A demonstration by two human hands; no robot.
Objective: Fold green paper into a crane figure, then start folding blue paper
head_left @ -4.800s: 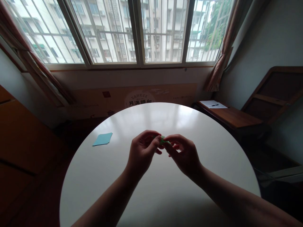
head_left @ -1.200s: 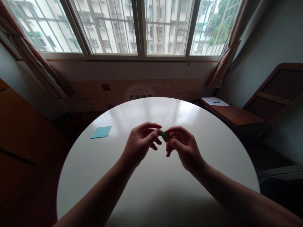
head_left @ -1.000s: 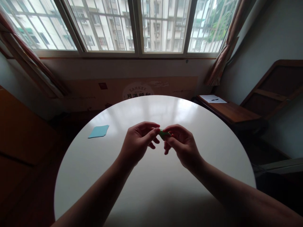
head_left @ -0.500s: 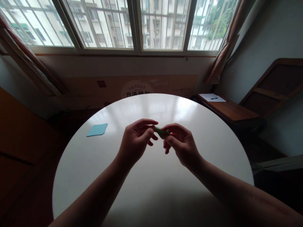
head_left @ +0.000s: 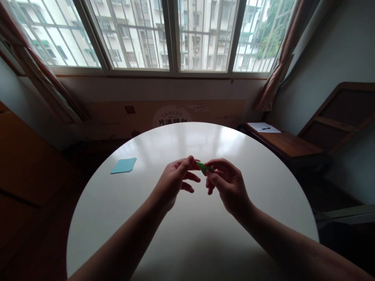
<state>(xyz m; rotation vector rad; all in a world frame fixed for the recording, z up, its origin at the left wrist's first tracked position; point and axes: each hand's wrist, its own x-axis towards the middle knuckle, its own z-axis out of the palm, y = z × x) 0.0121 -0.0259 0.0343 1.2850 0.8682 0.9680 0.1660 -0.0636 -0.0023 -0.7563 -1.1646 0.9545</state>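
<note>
Right hand: I see thumb and forefinger pinching green piece.
Left hand: fingertips at its left tip; I can't tell if gripping.
Green piece: between hands, above white table.
Blue sheets: on table, left.

glossy tabletop, matt blue paper, green paper piece.

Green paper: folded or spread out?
Folded, it seems: the green paper shows as a small, pointed piece pinched in the right hand.
</note>
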